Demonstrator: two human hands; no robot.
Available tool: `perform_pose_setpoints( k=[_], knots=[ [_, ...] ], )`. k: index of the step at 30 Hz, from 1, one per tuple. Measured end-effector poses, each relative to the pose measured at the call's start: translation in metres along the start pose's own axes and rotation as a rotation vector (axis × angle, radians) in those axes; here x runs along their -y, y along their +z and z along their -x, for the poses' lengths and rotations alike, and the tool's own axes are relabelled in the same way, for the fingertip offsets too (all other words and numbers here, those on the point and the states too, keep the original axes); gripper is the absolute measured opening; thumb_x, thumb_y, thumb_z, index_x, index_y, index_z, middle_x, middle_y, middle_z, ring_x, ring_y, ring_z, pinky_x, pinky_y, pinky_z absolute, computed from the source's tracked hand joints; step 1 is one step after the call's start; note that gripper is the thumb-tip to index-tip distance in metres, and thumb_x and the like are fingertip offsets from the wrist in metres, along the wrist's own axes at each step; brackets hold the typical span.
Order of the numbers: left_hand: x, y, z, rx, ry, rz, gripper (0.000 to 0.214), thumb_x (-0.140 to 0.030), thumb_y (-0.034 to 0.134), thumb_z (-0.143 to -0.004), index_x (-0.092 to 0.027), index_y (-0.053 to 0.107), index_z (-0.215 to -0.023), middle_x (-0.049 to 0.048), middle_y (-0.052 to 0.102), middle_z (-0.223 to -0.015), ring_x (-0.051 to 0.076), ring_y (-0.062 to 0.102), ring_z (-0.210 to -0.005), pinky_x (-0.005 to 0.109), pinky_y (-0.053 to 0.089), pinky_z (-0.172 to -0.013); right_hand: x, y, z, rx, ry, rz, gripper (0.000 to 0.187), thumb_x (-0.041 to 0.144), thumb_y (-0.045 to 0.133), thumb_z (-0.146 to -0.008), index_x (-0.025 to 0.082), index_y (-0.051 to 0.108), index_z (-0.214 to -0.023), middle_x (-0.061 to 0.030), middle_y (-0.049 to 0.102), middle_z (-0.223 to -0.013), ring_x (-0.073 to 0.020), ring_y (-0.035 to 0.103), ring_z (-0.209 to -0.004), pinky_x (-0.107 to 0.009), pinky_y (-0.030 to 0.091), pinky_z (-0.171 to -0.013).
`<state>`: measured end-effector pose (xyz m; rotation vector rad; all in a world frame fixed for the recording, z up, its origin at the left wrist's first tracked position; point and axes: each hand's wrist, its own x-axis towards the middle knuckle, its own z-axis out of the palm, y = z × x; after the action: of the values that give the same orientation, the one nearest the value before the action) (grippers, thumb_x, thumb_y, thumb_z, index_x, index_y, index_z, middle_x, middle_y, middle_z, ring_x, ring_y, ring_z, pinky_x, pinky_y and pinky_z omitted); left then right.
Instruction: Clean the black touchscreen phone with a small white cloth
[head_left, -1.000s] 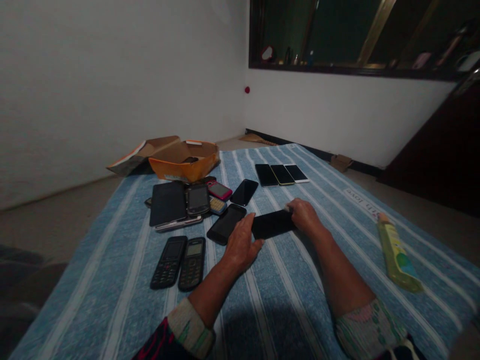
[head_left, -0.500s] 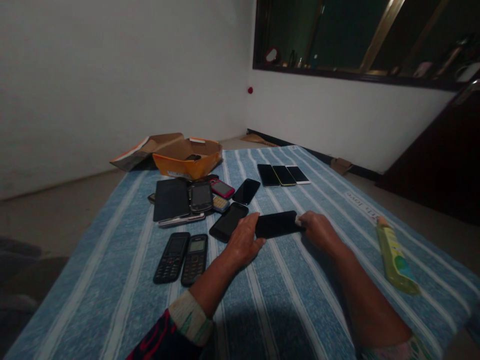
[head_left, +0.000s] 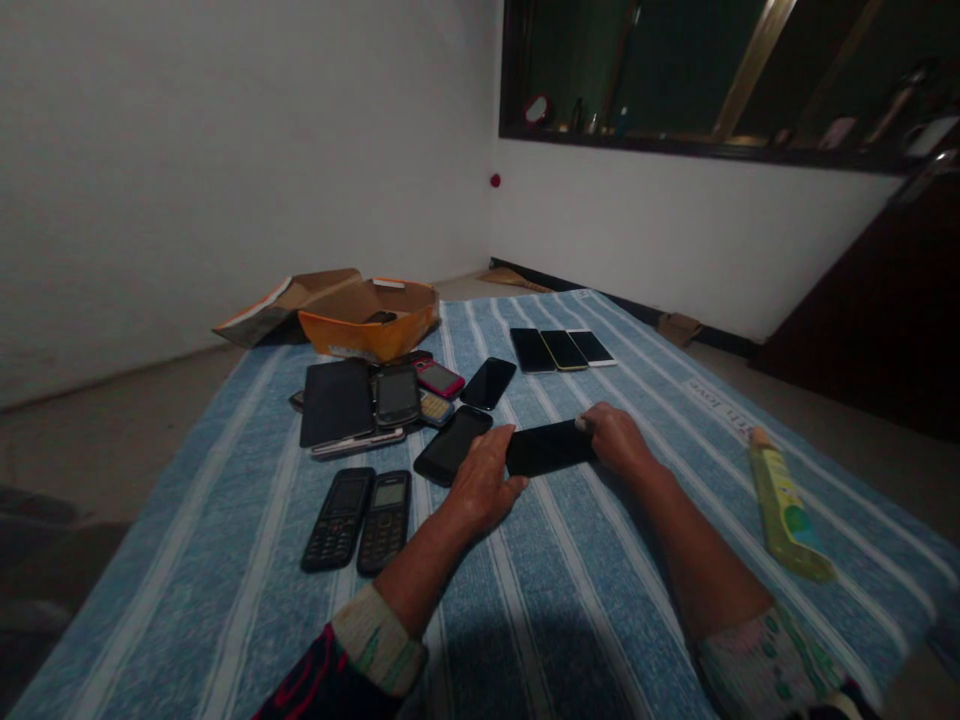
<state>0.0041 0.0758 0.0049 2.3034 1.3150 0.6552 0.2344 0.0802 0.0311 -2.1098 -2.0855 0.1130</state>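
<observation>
My left hand (head_left: 486, 484) grips the left end of a black smartphone (head_left: 547, 450), thumb along the near edge and fingers over the far one. The phone lies sideways, screen up, just above or on the striped cloth. At its right end, my right hand (head_left: 616, 438) is closed, pinching a small whitish scrap (head_left: 582, 424) against the screen's upper right corner. What the scrap is made of is too small to tell. Another dark smartphone (head_left: 454, 445) lies beside my left hand, and two keypad phones (head_left: 339, 520) lie side by side nearer to me.
Beyond my left hand is a pile of phones with a black tablet-like slab (head_left: 337, 402) on top. An open orange cardboard box (head_left: 371, 335) stands behind it. Three smartphones (head_left: 564, 350) lie in a row farther back. A yellow-green bottle (head_left: 787, 510) lies at the right.
My right hand has moved slightly left and up along the phone's right end with the whitish scrap. My left hand keeps its hold. The view has shifted a little.
</observation>
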Motion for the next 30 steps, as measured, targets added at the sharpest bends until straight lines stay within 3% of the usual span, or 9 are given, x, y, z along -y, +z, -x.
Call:
perform_pose_setpoints(
  k=[11,18,30],
  knots=[
    [-0.002,-0.001,0.000,-0.009,0.013,0.022,0.064,-0.019,0.065,-0.073,-0.017,0.043,-0.133,0.0136,0.053,-0.131,0.033,0.048,-0.124,0.051,0.043,-0.102,-0.001,-0.013,0.040,0.124,-0.008,0.082,0.037,-0.002,0.044,-0.073,0.013,0.070,-0.095,-0.0115,0.066,-0.098,-0.0201,0.060,-0.092,-0.026,0.034,-0.072],
    [-0.005,-0.002,-0.001,-0.002,-0.002,-0.009,0.063,-0.018,0.066,-0.072,-0.017,0.044,-0.131,0.0129,0.055,-0.128,0.032,0.050,-0.122,0.048,0.044,-0.101,0.008,-0.023,0.050,0.174,0.025,0.093,0.036,-0.002,0.042,-0.077,0.013,0.069,-0.095,-0.0122,0.066,-0.100,-0.0211,0.060,-0.095,-0.026,0.035,-0.073],
    [-0.004,-0.001,-0.001,-0.012,-0.008,-0.027,0.062,-0.018,0.068,-0.073,-0.015,0.043,-0.130,0.0122,0.055,-0.129,0.030,0.050,-0.120,0.045,0.043,-0.103,0.031,-0.011,0.056,0.108,0.075,0.202,0.032,0.017,0.038,-0.095,0.014,0.069,-0.099,-0.0132,0.064,-0.100,-0.0218,0.061,-0.093,-0.028,0.038,-0.070]
  ],
)
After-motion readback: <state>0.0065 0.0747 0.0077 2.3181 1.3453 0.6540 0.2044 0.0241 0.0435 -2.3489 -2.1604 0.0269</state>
